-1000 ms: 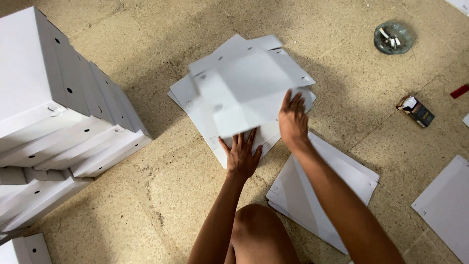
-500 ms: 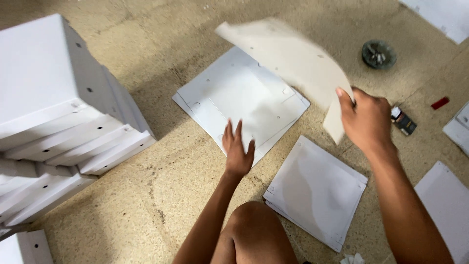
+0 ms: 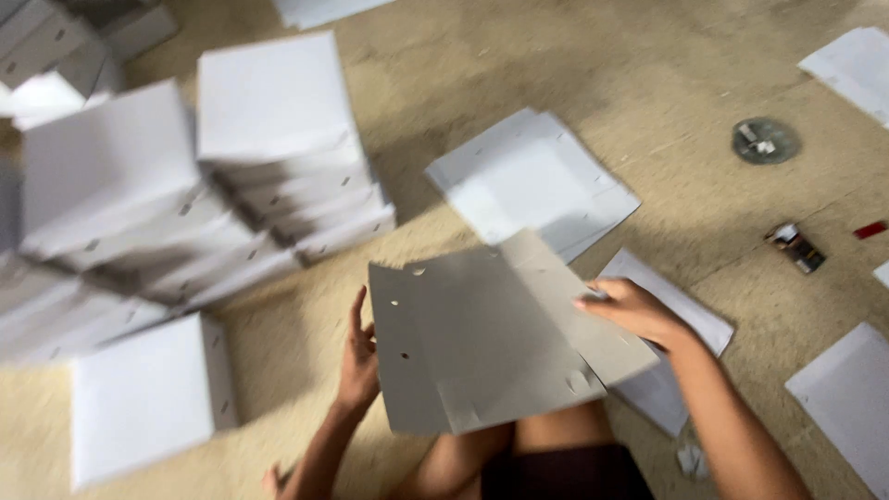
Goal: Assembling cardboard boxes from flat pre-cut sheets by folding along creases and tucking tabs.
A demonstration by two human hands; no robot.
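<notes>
I hold a flat grey cardboard box blank [image 3: 491,338] with small punched holes in front of me, above my knees. My left hand [image 3: 356,356] grips its left edge with the fingers up along the side. My right hand [image 3: 634,310] grips its right edge, thumb on top. Beyond it on the floor lies a pile of white flat blanks [image 3: 532,181]. A second white pile [image 3: 671,324] lies partly under my right hand.
Stacks of folded white boxes [image 3: 269,139] stand at the left, with one single box [image 3: 148,398] near my left knee. A round metal floor drain [image 3: 765,141], a small dark object [image 3: 795,246] and more white sheets [image 3: 847,393] lie to the right.
My right hand has brought the lifted blank down from the far pile toward me. My left hand left the floor pile and took the blank's left edge. The view swung left.
</notes>
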